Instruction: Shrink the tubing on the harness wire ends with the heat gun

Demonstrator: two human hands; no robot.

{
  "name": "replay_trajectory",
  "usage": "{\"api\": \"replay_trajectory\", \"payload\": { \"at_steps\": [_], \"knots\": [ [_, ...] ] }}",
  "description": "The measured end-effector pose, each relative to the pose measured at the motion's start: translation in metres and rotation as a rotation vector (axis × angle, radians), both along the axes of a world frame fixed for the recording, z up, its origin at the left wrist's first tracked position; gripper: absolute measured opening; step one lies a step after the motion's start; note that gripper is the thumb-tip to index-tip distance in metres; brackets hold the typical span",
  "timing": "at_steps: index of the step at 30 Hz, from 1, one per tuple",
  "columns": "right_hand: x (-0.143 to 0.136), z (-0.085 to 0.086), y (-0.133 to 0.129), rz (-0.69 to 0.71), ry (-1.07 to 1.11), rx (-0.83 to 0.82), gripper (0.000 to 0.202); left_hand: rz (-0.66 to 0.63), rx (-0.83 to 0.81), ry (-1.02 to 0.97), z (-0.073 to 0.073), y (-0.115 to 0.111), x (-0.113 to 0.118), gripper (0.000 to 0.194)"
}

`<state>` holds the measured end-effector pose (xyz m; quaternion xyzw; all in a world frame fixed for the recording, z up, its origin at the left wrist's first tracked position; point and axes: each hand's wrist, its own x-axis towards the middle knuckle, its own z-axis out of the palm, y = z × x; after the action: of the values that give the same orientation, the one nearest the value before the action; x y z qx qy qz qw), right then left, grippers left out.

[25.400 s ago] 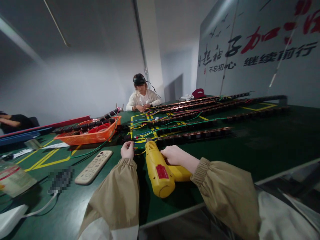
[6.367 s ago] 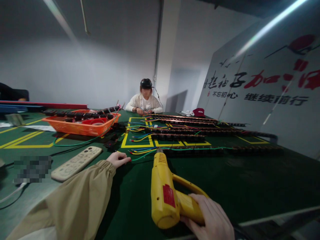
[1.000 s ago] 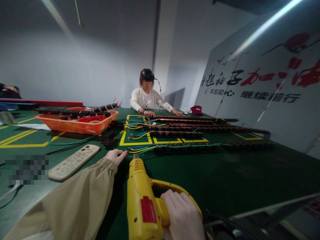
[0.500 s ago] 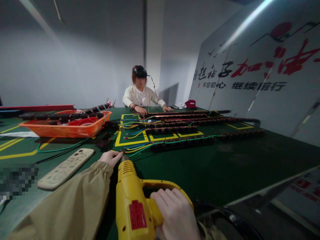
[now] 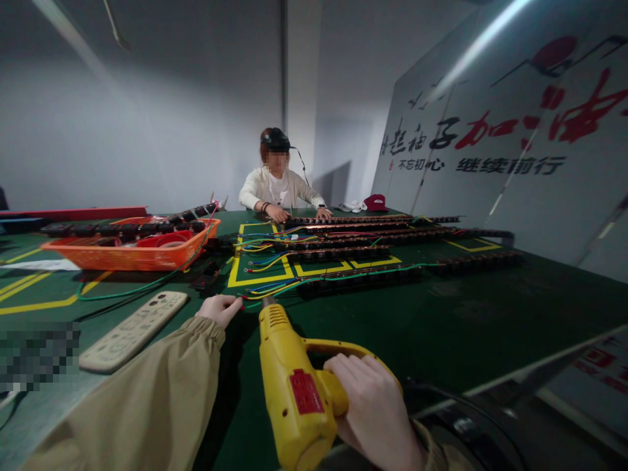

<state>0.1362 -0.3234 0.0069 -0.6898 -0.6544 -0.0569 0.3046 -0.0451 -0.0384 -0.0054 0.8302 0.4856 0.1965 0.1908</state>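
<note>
My right hand is wrapped round the handle of a yellow heat gun, which has a red label and a metal nozzle pointing away from me. The nozzle tip lies just right of my left hand, near the wires. With thumb and finger pinched together, my left hand holds the red-tipped end of the wires. These yellow, blue and green wires run right to the nearest long black strip. A green wire lies along that strip.
An orange basket with black parts stands at the left, a beige remote-like panel before it. Several more black strips lie behind on the green table. Across the table, a co-worker has both hands at the farthest strips.
The heat gun in my right hand has moved right, its nozzle shifting away from my left fingers. My left hand keeps its pinch on the wires.
</note>
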Motion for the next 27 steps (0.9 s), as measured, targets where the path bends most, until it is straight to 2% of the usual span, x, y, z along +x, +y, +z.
{"api": "replay_trajectory", "payload": {
  "at_steps": [5, 13, 20, 27],
  "knots": [
    [0.015, -0.002, -0.003, -0.055, -0.028, -0.007, 0.02, 0.013, 0.008, 0.065, 0.004, -0.002, 0.001, 0.05],
    [0.036, -0.004, -0.005, -0.147, -0.149, 0.01, 0.025, 0.013, -0.054, 0.05, 0.009, -0.006, 0.001, 0.049],
    [0.037, -0.006, -0.006, -0.13, -0.204, 0.026, 0.024, 0.047, -0.03, 0.027, 0.007, -0.003, 0.0, 0.052],
    [0.036, -0.006, -0.01, -0.04, -0.194, 0.067, 0.023, 0.05, -0.012, 0.017, 0.005, -0.001, -0.002, 0.052]
  ]
}}
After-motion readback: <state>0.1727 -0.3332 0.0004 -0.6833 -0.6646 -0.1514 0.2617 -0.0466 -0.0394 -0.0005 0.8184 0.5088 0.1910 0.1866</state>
